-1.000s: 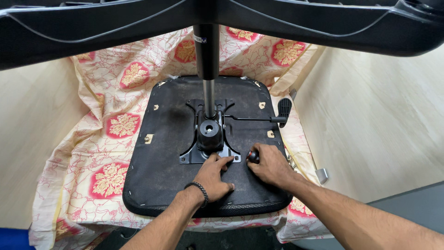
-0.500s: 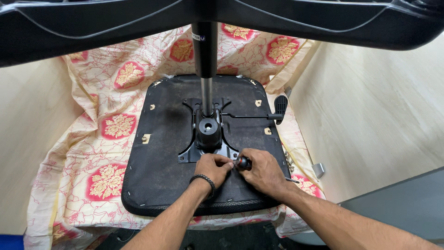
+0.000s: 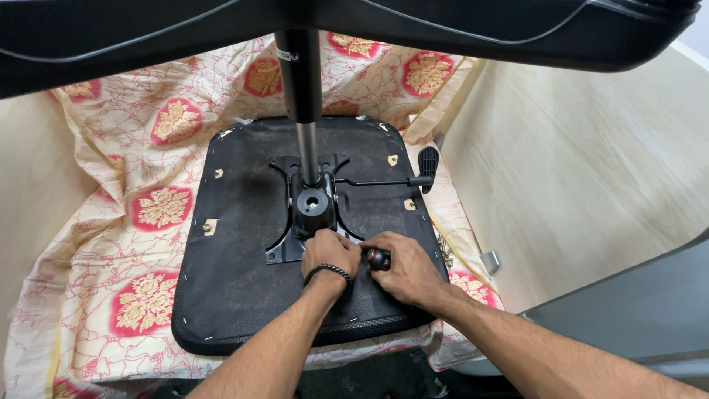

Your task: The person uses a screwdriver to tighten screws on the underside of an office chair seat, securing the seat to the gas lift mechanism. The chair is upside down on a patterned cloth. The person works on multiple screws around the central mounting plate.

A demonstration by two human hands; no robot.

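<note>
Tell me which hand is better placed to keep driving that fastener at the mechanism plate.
Right. The right hand already grips the red-and-black tool, tip towards the metal mechanism plate; the left hand merely rests beside it on the seat base.

The seat underside (image 3: 244, 281) is covered in matt black fabric, slightly fuzzy, with a coarser mesh-like edge along the near rim and small pale metal staples dotted around it; the mounting plate (image 3: 310, 222) at its middle is black painted metal with a dull sheen; the column (image 3: 306, 148) rising from it is bright polished metal below and smooth black above; the lever (image 3: 388, 181) to the right is thin dark metal ending in a ribbed black plastic handle (image 3: 428, 159); the printed cloth (image 3: 140, 222) beneath is soft, creased cotton-like fabric, cream with red and gold; the panel (image 3: 576, 185) on the right looks like pale, smooth wood laminate.
</note>
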